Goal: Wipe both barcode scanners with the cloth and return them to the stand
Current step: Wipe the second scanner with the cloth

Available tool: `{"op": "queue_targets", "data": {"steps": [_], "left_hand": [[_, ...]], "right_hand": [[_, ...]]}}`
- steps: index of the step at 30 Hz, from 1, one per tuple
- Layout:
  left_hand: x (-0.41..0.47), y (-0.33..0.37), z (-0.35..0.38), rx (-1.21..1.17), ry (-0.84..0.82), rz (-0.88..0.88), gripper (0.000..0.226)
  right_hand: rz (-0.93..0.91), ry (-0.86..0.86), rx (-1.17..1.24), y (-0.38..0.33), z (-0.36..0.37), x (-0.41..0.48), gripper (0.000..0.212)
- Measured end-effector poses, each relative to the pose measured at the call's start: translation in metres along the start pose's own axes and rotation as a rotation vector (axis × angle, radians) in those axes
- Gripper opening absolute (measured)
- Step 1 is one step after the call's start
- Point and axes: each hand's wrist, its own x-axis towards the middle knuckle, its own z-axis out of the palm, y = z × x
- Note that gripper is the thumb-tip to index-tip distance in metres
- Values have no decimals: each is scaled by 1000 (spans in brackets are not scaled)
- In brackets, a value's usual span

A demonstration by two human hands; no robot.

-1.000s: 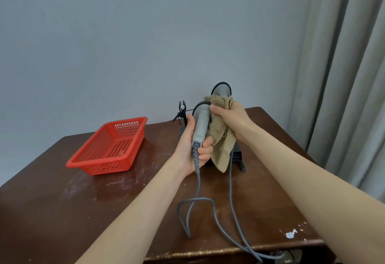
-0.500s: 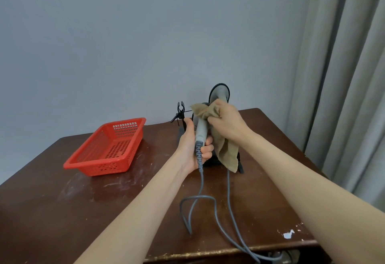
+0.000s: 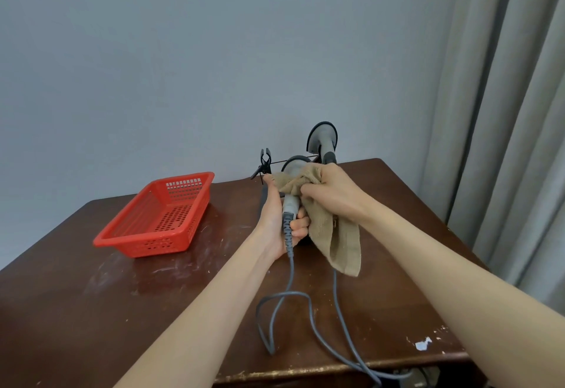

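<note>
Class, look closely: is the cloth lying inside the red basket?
No, the right hand grips the cloth against the scanner held in the left hand.

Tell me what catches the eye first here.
At centre, the left hand grips a grey barcode scanner while the right hand holds a tan cloth over its head. A red basket sits to the left on the wooden table, and a second scanner stands behind the hands.
</note>
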Motion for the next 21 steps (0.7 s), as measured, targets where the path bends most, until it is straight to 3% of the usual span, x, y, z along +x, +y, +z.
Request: {"op": "queue_targets", "data": {"steps": [6,8,12,18,20,21], "left_hand": [[-4,-2,3,-17,-45,-6,76],[-3,-1,0,-28,-29,2,78],[1,-2,-5,-17,21,19,83],[-3,-7,-4,-73,-28,18,79],[-2,-7,-6,-82,-8,26,79],[-1,-6,-7,-88,8,35,78]], "right_hand": [[50,151,-188,12,-2,20,3],[49,89,-144,8,-2,18,7],[66,-124,-4,-6,1,7,35],[57,73,-118,12,2,21,16],[50,-7,-49,4,1,15,15],[53,-77,-25,0,2,12,30]]}}
